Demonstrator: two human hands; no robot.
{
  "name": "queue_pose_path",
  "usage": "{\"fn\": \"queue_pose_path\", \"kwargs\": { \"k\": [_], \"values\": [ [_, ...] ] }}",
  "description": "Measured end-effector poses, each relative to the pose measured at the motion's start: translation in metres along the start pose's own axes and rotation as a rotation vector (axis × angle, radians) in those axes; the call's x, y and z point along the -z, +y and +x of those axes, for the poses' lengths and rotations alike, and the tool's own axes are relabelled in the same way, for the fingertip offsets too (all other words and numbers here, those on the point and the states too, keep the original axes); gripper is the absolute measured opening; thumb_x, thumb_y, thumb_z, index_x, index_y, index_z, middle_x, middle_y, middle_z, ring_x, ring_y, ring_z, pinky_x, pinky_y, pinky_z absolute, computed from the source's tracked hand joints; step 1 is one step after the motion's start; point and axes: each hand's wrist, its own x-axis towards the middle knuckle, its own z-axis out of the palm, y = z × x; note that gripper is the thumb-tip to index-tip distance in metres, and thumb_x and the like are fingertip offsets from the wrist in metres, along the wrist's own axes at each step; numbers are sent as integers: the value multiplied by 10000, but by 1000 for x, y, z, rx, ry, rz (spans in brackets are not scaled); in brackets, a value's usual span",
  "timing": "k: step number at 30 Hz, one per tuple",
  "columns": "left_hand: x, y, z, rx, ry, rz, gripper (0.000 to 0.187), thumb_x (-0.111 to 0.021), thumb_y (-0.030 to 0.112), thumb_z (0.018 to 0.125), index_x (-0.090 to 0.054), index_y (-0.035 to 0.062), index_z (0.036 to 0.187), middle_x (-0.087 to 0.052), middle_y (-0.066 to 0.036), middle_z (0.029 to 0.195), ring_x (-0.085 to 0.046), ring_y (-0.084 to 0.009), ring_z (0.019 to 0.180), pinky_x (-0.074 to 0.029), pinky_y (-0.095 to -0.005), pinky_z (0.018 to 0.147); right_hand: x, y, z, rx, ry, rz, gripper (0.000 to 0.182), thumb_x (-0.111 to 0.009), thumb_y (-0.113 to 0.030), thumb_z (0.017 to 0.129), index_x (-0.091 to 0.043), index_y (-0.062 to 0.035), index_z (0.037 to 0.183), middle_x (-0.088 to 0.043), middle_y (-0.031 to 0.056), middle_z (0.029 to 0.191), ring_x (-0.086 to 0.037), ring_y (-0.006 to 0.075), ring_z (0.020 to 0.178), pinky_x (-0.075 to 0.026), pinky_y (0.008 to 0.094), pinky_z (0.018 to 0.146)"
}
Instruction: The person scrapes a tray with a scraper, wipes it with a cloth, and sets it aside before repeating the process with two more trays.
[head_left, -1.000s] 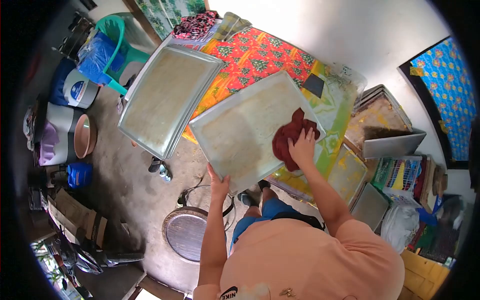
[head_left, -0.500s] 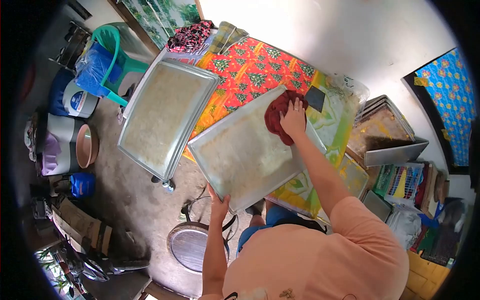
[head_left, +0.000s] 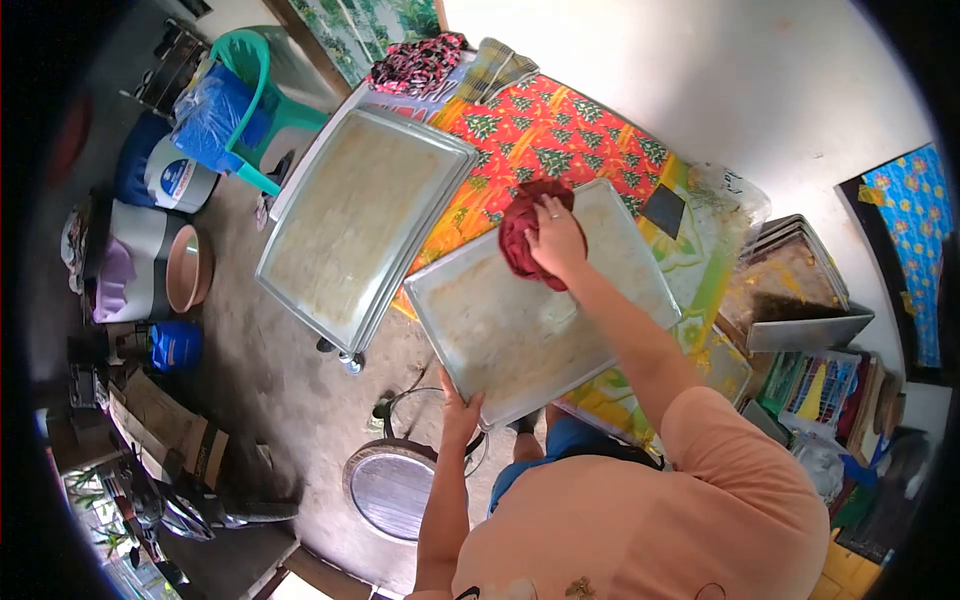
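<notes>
A shallow metal baking tray (head_left: pixel 530 340) lies at an angle on the covered table, its near left corner out past the table edge. My left hand (head_left: pixel 460 408) grips that corner, thumb on the rim and the other fingers partly hidden. My right hand (head_left: pixel 557 240) presses a bunched dark red cloth (head_left: pixel 520 225) onto the tray near its far edge, fingers curled over the fabric. To the left lies a stack of similar trays (head_left: pixel 360 220), also jutting past the table edge.
The table wears a red tree-patterned cover (head_left: pixel 560 130). A dark square piece (head_left: pixel 663 211) lies right of the tray. More stained trays (head_left: pixel 785 285) lean by the wall. A round stool (head_left: pixel 392 492) stands below the table edge, and a green chair (head_left: pixel 290 115) stands far left.
My right hand has slid the red cloth leftward along the tray, from the far right corner to the middle of the far edge. My left hand keeps its hold. The whole view has shifted slightly.
</notes>
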Motion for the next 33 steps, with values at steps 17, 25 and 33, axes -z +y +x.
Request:
{"fn": "queue_pose_path", "kwargs": {
  "k": [17, 25, 33],
  "values": [
    [-13, -24, 11, -65, 78, 165, 966, -631, 184, 847, 79, 135, 1500, -571, -365, 1126, -576, -494, 1042, -470, -506, 864, -38, -214, -72, 364, -162, 342, 416, -662, -185, 742, -593, 0, 1108, -522, 183, 1297, -467, 335, 1233, -367, 445, 1056],
    [-11, -16, 7, -89, 102, 198, 742, -622, 316, 855, -231, -20, 1389, -562, -366, 1128, -536, -515, 1075, -440, -546, 879, -33, -239, -92, 339, -314, 575, 339, -628, -182, 775, -606, -12, 1067, -631, 195, 1053, -587, 365, 1018, -452, 447, 920],
    [12, -25, -13, -58, -52, -70, 714, -644, 316, 879, -290, 96, 1459, -618, -183, 1118, -628, -276, 976, -527, -386, 729, 31, -210, -86, -114, -348, 1156, 400, -524, -130, 810, -539, -29, 1197, -643, 205, 1048, -615, 357, 986, -470, 417, 897]
  ]
}}
